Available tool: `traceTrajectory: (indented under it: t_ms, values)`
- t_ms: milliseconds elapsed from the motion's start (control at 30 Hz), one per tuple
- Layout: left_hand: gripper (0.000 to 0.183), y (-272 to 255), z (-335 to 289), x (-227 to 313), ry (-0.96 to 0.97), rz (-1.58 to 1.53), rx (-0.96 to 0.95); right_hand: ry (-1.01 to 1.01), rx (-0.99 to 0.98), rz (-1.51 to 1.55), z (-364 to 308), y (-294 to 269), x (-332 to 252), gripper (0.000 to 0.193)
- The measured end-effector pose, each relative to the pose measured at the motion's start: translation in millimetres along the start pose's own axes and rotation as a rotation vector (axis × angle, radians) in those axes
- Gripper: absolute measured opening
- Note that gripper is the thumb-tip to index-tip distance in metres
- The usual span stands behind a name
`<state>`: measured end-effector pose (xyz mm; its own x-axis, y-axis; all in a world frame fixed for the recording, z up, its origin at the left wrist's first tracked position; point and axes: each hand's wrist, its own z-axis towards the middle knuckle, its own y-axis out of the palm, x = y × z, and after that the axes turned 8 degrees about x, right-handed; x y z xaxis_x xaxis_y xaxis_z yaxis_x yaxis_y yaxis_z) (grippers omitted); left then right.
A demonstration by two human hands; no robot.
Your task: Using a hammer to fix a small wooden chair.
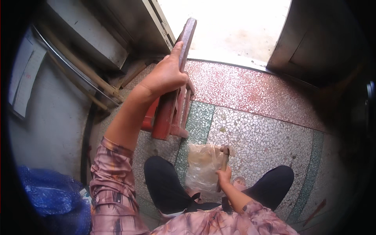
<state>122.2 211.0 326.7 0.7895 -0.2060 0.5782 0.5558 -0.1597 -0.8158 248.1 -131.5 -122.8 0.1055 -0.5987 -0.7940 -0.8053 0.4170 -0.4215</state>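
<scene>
My left hand (168, 72) grips the edge of a reddish-brown wooden stool (163, 121), its index finger stretched along the long top. The stool's legs and rungs show beneath, on its right side. Low in front of me, my right hand (224, 177) is closed around the handle of a hammer (225, 157), whose head points away from me. Under and beside the hammer, a crumpled clear plastic bag (199, 166) lies on the floor between my feet. Whatever is inside or below it cannot be made out.
Terrazzo floor (258, 127) with red and green bands spreads ahead to a bright doorway (227, 31). A dark door panel (309, 43) stands right of it. Long wooden poles (82, 64) lean at the left wall. Blue plastic wrap (51, 192) sits at lower left.
</scene>
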Motion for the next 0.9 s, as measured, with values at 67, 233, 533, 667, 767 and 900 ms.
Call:
traceTrajectory:
  t_ms: [67, 233, 533, 667, 767, 900]
  values:
    - [0.095, 1.1, 0.7, -5.4, 0.016, 0.038, -0.008, 0.101, -0.002, -0.001, -4.7, 9.9, 22.2, 0.031]
    - [0.099, -2.3, -1.5, -17.5, 0.106, -0.087, -0.051, -0.297, 0.441, -0.662, 0.3, 22.3, 45.1, 0.045]
    - [0.104, -29.9, -4.7, -47.4, 0.191, -0.067, -0.260, 0.643, -0.100, 0.570, 17.7, 34.8, 16.4, 0.026]
    - [0.107, -44.2, -35.8, -43.4, 0.024, -0.240, -0.347, 0.892, -0.115, 0.875, 23.4, 39.7, -26.2, 0.045]
    - [0.109, -55.0, -62.3, -56.0, 0.000, -0.266, -0.319, 0.764, -0.023, 0.809, 17.4, 38.9, -44.7, 0.041]
    - [0.110, -64.6, -75.8, -68.6, -0.031, -0.194, -0.351, 0.690, -0.041, 0.800, 10.7, 33.9, -68.2, 0.033]
